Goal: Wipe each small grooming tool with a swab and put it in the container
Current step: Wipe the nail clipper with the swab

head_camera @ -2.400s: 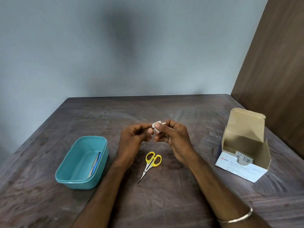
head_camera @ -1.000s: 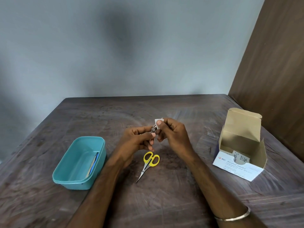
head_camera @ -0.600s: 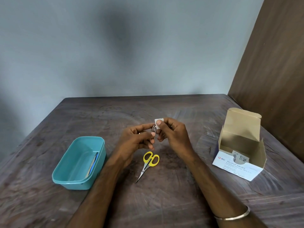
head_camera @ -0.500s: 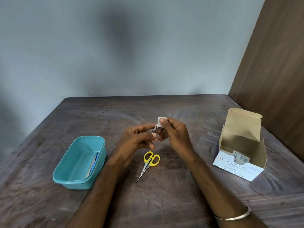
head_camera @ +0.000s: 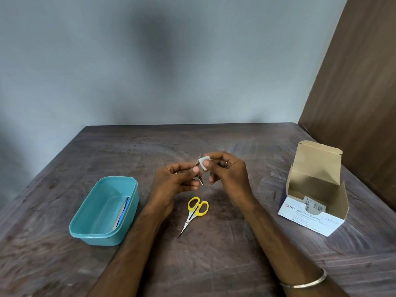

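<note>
Teal plastic, that container [head_camera: 102, 211], sitting at the left of the dark wooden counter [head_camera: 214, 264], with a flat blue-edged tool [head_camera: 123, 212] leaning against its right inner wall. Next to it, over the middle of the counter, the person's left hand [head_camera: 171, 185] is raised with thumb and fingers curled in a pinching grip on a small metal grooming tool [head_camera: 198, 175]; I can't make out just what kind it is, only a thin silvery piece angled upward. Touching that tool near its top is a small white swab [head_camera: 203, 161], pinched between the thumb and fingertips of the right hand [head_camera: 227, 176], whose grip is likewise closed on it. Below the two hands, yellow-handled scissors [head_camera: 194, 213] lie flat on the counter, blades shut and pointing toward the near left. A thin metal bangle [head_camera: 304, 280] circles the right wrist. At far right stands an opened cardboard swab box [head_camera: 315, 200], lid flipped up, marked "Alcohol Swabs."
</note>
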